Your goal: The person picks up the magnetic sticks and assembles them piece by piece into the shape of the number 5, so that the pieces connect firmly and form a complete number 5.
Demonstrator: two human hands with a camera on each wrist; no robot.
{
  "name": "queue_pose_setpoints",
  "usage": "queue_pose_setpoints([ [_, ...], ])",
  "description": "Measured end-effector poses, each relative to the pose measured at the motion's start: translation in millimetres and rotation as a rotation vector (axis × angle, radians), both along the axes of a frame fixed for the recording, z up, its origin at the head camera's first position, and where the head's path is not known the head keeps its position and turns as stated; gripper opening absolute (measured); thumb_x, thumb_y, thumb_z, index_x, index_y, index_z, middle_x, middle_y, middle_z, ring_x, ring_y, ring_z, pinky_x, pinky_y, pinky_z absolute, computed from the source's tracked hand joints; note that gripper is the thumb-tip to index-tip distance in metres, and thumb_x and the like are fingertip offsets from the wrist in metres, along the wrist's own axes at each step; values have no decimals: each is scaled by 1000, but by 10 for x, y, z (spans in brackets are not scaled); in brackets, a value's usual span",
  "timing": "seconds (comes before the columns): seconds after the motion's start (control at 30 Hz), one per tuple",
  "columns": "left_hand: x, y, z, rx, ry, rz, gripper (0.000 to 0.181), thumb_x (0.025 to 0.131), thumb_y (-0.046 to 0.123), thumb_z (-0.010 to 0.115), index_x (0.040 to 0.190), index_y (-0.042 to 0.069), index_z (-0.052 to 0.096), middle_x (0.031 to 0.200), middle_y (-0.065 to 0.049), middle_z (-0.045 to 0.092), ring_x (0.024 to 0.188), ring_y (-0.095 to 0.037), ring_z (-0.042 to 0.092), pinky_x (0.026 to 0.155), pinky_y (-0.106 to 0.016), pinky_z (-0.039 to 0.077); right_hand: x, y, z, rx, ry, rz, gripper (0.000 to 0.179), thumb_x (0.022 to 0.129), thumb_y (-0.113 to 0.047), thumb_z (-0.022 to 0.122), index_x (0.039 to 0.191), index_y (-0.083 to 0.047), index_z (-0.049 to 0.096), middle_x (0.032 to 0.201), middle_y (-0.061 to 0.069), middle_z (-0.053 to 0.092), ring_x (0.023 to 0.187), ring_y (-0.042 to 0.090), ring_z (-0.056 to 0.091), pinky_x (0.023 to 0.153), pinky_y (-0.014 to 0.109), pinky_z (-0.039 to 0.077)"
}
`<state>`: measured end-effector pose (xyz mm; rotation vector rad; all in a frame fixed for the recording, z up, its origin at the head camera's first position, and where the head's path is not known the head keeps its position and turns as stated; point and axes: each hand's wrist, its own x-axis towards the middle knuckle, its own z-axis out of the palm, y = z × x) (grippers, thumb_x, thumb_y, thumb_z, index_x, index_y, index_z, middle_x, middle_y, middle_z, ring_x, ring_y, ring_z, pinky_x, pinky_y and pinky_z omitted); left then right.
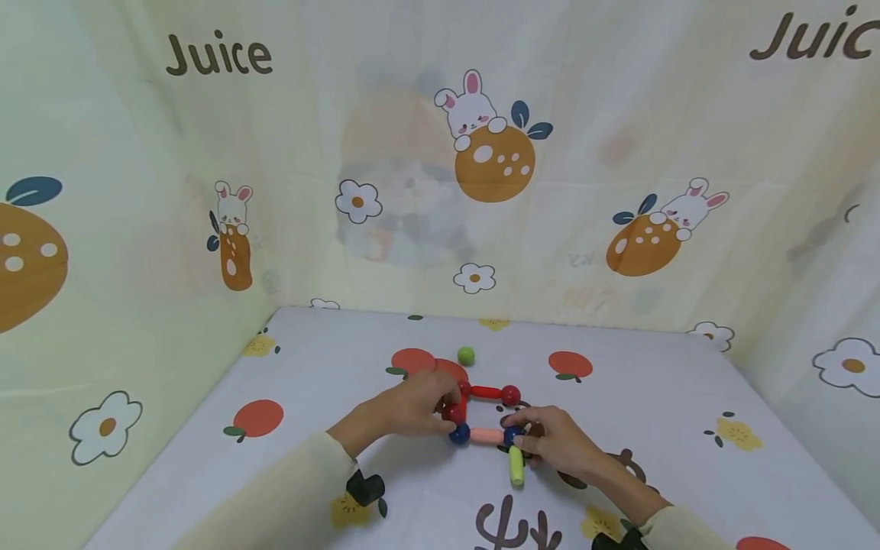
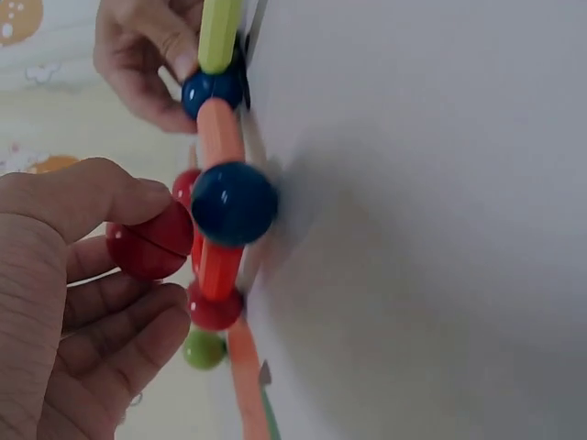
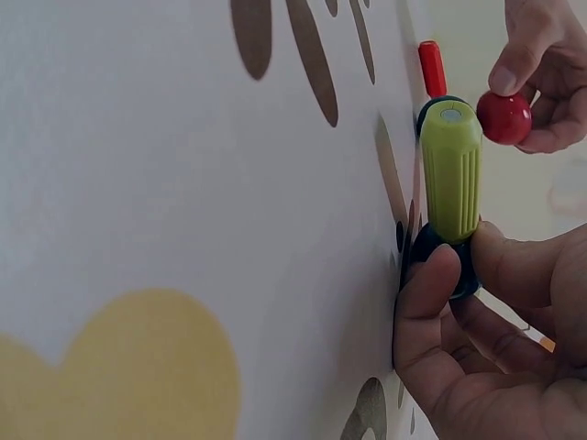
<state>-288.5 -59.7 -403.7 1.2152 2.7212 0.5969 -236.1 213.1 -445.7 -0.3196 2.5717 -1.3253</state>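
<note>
My left hand pinches a loose red ball between thumb and fingers, close over the frame's near-left corner. That corner is a blue ball. From it a short red rod runs away to another red ball, and a pink rod runs right to a second blue ball. My right hand grips this second ball with thumb and fingertips. A yellow-green rod sticks out of it toward me. At the far side, a red rod ends in a red ball.
A small green ball lies behind the frame. The white tablecloth bears printed fruit and flowers. A patterned curtain hangs behind and along both sides of the table.
</note>
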Motion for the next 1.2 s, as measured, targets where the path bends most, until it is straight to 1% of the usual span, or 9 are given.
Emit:
queue_pose_setpoints([
  [0.1, 72, 28, -22, 15, -2, -24, 25, 86, 23, 82, 106, 17, 69, 89, 10, 59, 83, -6, 55, 69, -16, 50, 3, 7, 2, -8, 0, 8, 28, 95, -4, 68, 123, -8, 70, 98, 8, 63, 67, 21, 62, 63, 32, 56],
  [0.23, 174, 79, -54, 39, -5, -86, 26, 86, 22, 82, 107, 16, 69, 89, 10, 59, 81, -3, 55, 69, -14, 49, 5, 14, 0, -14, 0, 14, 28, 95, -4, 68, 123, -7, 70, 99, 9, 63, 67, 21, 62, 63, 31, 56],
  [0.33, 250, 141, -79, 52, -41, -125, 26, 86, 21, 82, 107, 16, 69, 88, 11, 59, 79, -3, 55, 69, -14, 49, 3, 16, -1, -18, 1, 17, 29, 95, -3, 68, 123, -7, 70, 99, 9, 62, 67, 21, 62, 63, 30, 56],
  [0.5, 381, 264, -139, 28, -69, -181, 23, 87, 23, 81, 107, 16, 71, 83, 14, 57, 75, -2, 53, 66, -14, 47, -6, 18, -7, -27, 3, 29, 29, 95, -4, 68, 124, -6, 69, 100, 8, 63, 68, 21, 62, 63, 31, 57],
  [0.63, 490, 333, -185, 16, -67, -236, 21, 89, 24, 80, 106, 16, 71, 84, 14, 58, 74, 2, 51, 66, -12, 46, -8, 10, -8, -24, 4, 29, 28, 95, -3, 67, 123, -6, 70, 100, 8, 64, 69, 21, 61, 62, 31, 56],
  [0.73, 553, 380, -205, 4, -95, -258, 23, 89, 26, 80, 108, 16, 71, 85, 15, 59, 75, 2, 51, 67, -11, 46, -3, 4, 0, -22, 6, 25, 28, 95, -2, 67, 123, -6, 70, 100, 8, 64, 70, 21, 61, 62, 31, 56],
  [0.87, 603, 445, -239, -19, -132, -269, 24, 91, 30, 78, 111, 18, 73, 85, 16, 59, 78, 3, 51, 68, -11, 46, -2, 8, 4, -33, 6, 34, 28, 95, -1, 67, 123, -6, 69, 100, 9, 64, 72, 21, 60, 61, 31, 56],
  [1.07, 615, 528, -288, -19, -94, -310, 27, 93, 34, 75, 115, 19, 73, 88, 17, 63, 80, 5, 51, 69, -9, 46, -1, 15, 14, -38, 6, 47, 29, 95, -1, 66, 124, -5, 69, 101, 9, 64, 74, 21, 60, 61, 32, 56],
  [1.2, 619, 569, -298, -14, -87, -309, 27, 93, 34, 75, 114, 19, 73, 87, 17, 62, 78, 6, 51, 68, -8, 46, -6, 21, 19, -32, 12, 51, 29, 95, -2, 66, 124, -5, 69, 100, 8, 65, 72, 21, 60, 61, 31, 55],
])
